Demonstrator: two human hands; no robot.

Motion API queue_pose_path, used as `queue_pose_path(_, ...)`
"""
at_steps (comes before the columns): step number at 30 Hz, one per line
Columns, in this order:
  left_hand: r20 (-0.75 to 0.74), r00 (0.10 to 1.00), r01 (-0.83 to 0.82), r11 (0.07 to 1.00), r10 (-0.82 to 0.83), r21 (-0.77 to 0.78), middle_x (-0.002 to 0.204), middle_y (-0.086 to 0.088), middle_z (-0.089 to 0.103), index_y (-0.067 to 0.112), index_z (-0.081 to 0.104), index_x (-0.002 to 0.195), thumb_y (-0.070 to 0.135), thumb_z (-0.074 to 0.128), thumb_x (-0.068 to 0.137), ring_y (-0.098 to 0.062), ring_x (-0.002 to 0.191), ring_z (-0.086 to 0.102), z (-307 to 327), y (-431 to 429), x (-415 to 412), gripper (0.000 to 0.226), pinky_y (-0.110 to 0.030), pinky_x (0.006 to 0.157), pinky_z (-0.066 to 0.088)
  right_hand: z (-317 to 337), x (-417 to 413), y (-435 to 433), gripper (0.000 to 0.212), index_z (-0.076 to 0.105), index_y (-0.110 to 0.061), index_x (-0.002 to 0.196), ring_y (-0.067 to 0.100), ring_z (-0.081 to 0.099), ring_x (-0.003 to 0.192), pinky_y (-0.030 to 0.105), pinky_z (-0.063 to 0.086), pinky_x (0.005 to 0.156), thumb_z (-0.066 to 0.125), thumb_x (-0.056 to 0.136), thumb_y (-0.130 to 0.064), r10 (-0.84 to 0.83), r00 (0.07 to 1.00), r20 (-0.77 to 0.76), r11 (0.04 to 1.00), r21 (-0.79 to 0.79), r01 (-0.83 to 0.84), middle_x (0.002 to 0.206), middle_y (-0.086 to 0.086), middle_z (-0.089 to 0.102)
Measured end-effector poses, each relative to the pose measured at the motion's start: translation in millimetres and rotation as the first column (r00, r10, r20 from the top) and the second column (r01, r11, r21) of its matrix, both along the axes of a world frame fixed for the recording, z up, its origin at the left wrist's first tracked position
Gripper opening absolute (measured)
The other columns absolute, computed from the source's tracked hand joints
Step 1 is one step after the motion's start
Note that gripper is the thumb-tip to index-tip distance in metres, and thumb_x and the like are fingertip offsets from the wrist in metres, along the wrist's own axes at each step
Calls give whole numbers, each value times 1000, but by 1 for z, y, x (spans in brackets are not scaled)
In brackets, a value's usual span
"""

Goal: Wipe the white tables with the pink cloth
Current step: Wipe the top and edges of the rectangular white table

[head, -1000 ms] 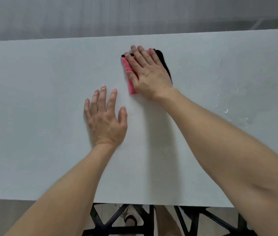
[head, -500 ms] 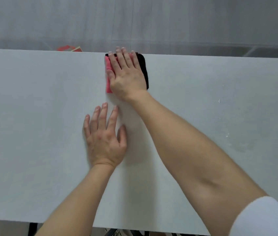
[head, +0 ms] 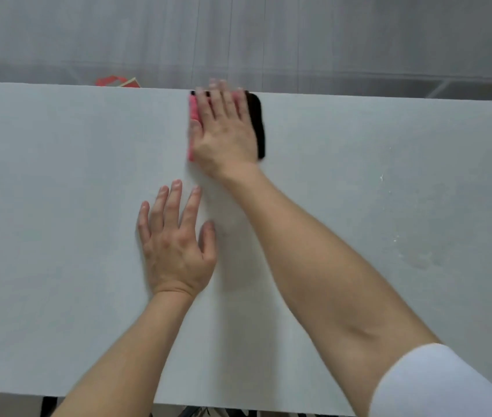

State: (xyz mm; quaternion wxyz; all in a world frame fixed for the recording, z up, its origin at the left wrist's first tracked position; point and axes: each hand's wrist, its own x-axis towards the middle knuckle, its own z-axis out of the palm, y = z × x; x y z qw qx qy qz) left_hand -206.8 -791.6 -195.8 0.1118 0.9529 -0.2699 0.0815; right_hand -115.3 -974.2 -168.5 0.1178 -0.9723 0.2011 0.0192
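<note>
At the far edge of the table (head: 58, 206), the cloth (head: 193, 111) is pressed flat under the right hand (head: 223, 133). The fingers (head: 219, 99) of that hand are held straight and close together. They are laid over the cloth rather than curled round it, and their tips are seen reaching just past the table's far edge. Only a pink strip of the cloth is shown along the hand's left side, beside the thumb. A black part (head: 258, 124) is shown along the hand's right side, and whether it belongs to the cloth cannot be told. Hand and cloth are slightly blurred.

Nearer the body and a little to the left, the left hand (head: 175, 245) is laid palm down on the bare table. Its fingers are straight and slightly spread, the thumb is set apart, and nothing is held. It lies apart from the cloth, its fingertips near the right wrist.

A white sleeve (head: 437, 386) is seen on the right upper arm, in the lower right corner. White specks (head: 395, 239) are scattered over the table's right part, well apart from the cloth. Beyond the far edge, a red item (head: 117, 81) is partly hidden by the table, against a grey floor (head: 329, 40).
</note>
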Motion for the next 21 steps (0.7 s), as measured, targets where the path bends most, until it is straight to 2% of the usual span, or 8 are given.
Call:
queue_pose_path(2,0,1000,2,1000,-2,-1,172,-9,40,21,50,162,41,49,106,-32,161,33,0,0,0,59,-60,130,21,3,-1,-5,65,17,-22,174,20,1,169,44,-8,135,20,115,-47,90,996,-23,996,14,-90,183,4,9)
queue_pose_path(4,-4,1000,6,1000,-6,6,173,-8,38,22,49,162,42,48,107,-32,161,32,0,1,1,59,-60,131,21,1,-36,-45,66,19,-24,174,18,4,169,42,-6,136,22,114,-50,59,998,4,998,-1,-59,182,2,12)
queue_pose_path(9,-21,1000,9,1000,-9,11,174,-9,36,22,47,164,42,46,107,-32,162,29,0,0,1,60,-61,131,20,-2,-155,-179,72,18,-22,174,21,4,169,49,-2,136,16,110,-54,-420,908,-1,904,-89,418,182,6,11)
queue_pose_path(12,-19,1000,8,1000,-8,11,174,-9,37,22,46,164,42,47,107,-32,163,29,0,0,1,60,-61,131,19,-3,-138,-161,70,18,-15,174,30,6,169,54,1,136,13,111,-46,-572,820,5,814,-118,569,181,13,11)
queue_pose_path(14,-11,1000,8,1000,-8,14,173,-9,37,22,47,164,42,47,107,-33,162,30,0,0,0,60,-61,130,20,-2,-101,-110,69,17,-14,174,32,6,169,53,0,135,15,110,-42,-427,904,16,899,-99,427,181,15,10)
queue_pose_path(16,0,1000,5,1000,-5,15,173,-9,38,22,48,163,42,47,106,-33,162,31,0,-1,1,60,-60,130,20,-2,-67,-51,68,15,-16,174,27,2,169,49,-3,136,16,112,-44,-122,993,-2,992,-44,121,182,10,7)
queue_pose_path(18,1,1000,2,1000,-2,5,172,-10,39,22,48,163,42,47,106,-32,162,31,0,0,0,60,-60,131,21,2,-56,-17,66,15,-20,174,22,0,169,45,-6,136,18,114,-47,105,994,-24,994,-3,-105,183,5,7)
queue_pose_path(21,0,1000,8,1000,-8,14,173,-9,38,22,47,163,43,46,106,-32,162,30,-2,0,1,60,-59,131,20,0,-86,-64,67,26,-22,173,21,10,168,41,-3,136,22,112,-50,162,987,19,987,-17,-161,181,3,18)
